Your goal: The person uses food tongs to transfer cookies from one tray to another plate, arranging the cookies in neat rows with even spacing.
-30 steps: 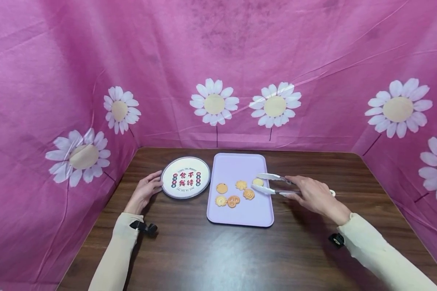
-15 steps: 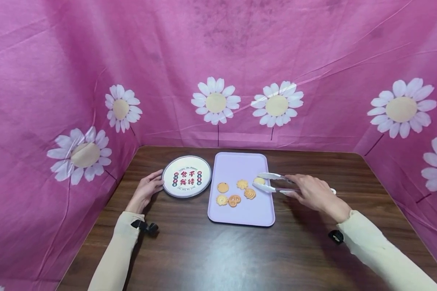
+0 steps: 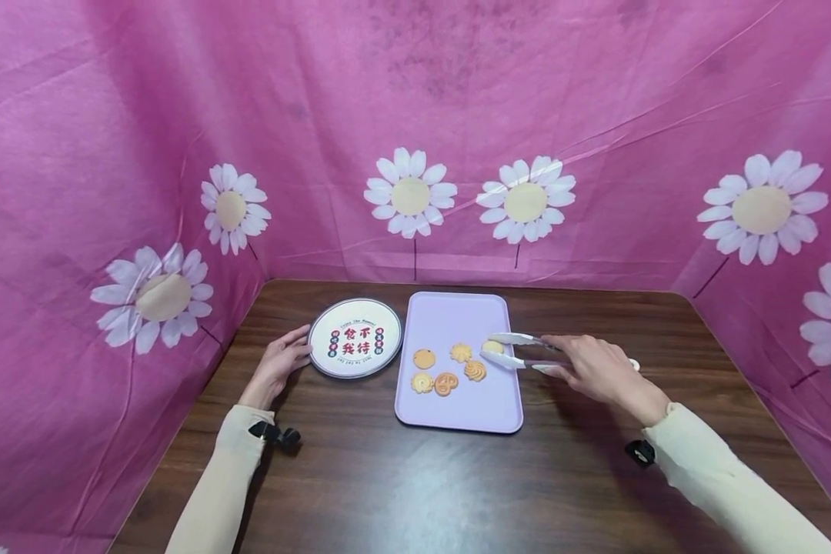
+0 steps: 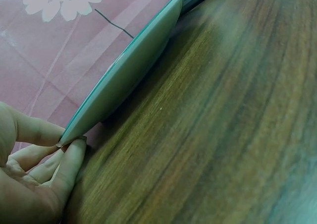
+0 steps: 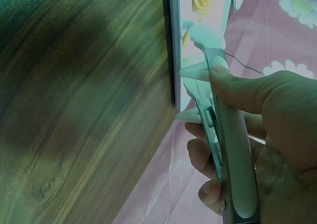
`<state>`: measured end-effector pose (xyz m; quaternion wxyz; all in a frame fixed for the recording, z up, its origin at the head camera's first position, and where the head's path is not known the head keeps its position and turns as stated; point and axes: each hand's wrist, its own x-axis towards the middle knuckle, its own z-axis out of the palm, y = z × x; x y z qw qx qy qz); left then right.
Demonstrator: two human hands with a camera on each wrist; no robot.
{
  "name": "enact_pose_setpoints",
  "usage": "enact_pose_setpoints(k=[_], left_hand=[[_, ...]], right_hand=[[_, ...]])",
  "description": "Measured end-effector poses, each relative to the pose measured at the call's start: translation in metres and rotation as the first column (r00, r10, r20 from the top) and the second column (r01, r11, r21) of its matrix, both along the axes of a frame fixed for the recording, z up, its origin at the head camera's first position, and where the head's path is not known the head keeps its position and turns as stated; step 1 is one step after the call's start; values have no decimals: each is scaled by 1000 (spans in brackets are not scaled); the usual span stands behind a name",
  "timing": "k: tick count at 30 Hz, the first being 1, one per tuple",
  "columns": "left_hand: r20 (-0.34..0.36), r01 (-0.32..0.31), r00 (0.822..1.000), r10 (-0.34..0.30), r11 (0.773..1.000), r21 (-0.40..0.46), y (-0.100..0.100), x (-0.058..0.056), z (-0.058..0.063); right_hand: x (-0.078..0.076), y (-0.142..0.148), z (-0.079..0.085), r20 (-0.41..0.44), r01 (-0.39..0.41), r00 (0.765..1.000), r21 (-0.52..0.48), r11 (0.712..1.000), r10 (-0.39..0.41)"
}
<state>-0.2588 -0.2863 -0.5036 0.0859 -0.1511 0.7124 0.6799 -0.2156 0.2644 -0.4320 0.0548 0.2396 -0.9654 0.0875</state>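
Observation:
My left hand [image 3: 278,365] pinches the left rim of a round white plate [image 3: 388,332] with red and blue lettering. In the left wrist view, the fingers [image 4: 39,131] lie on either side of the plate's edge [image 4: 126,73]. My right hand [image 3: 595,369] grips metal tongs [image 3: 542,365] with white tips, thumb on one arm and fingers round the other. The tongs' tips reach over the right edge of a lilac tray [image 3: 457,412], on either side of a pale round cookie [image 3: 492,347]. Partly hidden by the tips, that cookie sits at the tray's right side.
On the tray lie several other cookies: a plain round one [image 3: 424,358], a flower-shaped one [image 3: 460,352], a swirl [image 3: 475,371], a pretzel shape [image 3: 446,384] and a ring-like one [image 3: 422,382]. Plate and tray stand side by side on a dark wooden table [image 3: 360,477] before a pink daisy-print cloth [image 3: 305,115].
Little differs; the head view shifts slightly. The tongs' tips stay around the pale round cookie, and the left hand stays at the plate's rim.

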Motion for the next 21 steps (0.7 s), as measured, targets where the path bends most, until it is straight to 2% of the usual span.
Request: enact_pose_setpoints(k=[6,13,21], left_hand=[[-2,-12,1000,12,1000,7,-1,2,-2],[-16,5,1000,-5,1000,-5,1,1,-1],[-22,14,1000,-14,1000,-6,0,-1,-2]], right_hand=[[-1,-1,-2,-25,-4,1000,1,1000,4],[-3,-6,-3,-51,-9,999,-20,1000,8],[-9,-17,-4,-122,-43,992,-63,997,35]])
